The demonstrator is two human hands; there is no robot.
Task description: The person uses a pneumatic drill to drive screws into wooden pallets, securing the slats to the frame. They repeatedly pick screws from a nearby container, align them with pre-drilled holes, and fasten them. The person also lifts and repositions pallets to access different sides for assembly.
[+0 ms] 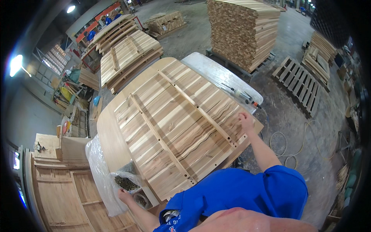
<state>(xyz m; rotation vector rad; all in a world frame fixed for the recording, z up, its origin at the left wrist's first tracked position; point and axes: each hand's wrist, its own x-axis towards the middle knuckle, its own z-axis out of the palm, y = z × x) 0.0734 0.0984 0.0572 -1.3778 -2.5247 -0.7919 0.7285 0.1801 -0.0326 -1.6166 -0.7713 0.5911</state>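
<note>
A large wooden panel (170, 112) of glued strips lies in front of me, with two battens across it, a left batten (156, 133) and a right batten (198, 108). Dark holes or fasteners dot the battens. Over the panel's right edge is my right hand (245, 120), its fingers curled together; anything inside them is too small to see. My left hand (123, 195) is closed beside an open plastic bag (125, 181) of small metal fasteners. A box with a second bag (141, 200) of small parts sits next to it. What the left fingers hold, if anything, is hidden.
A power driver (243, 94) lies on a pale tabletop (228, 81) beyond the panel. Its hose (288, 143) coils on the floor at right. Stacked panels (131, 54), a tall board stack (241, 33) and a slatted pallet (297, 84) stand farther off. Wooden casework (60, 189) is at left.
</note>
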